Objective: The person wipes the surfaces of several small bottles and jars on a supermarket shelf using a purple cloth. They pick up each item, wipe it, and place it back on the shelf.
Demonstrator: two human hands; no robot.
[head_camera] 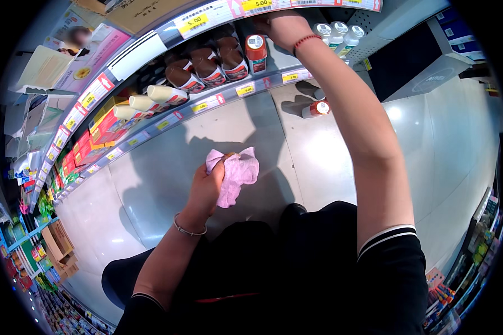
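Note:
A crumpled pink cloth point(237, 178) is gripped in my left hand point(204, 187), above the tiled floor. My right hand point(286, 30) reaches into a lower shelf point(281, 56), under the price-tagged edge of the shelf above. Its fingers are partly hidden there, so what they hold or touch is unclear. Just left of that hand stands a bottle with a red upper part point(256, 53) and a round white top. To its right are several white bottles point(338, 35). Brown bottles point(205, 69) stand in rows farther left.
Below my right forearm, a red-and-white bottle point(317, 109) stands on the floor point(318, 155). Cream-capped bottles point(159, 94) and red boxes point(105, 127) line the shelf leftward. A dark display stand point(410, 63) is at the right. Cardboard boxes point(58, 243) sit far left.

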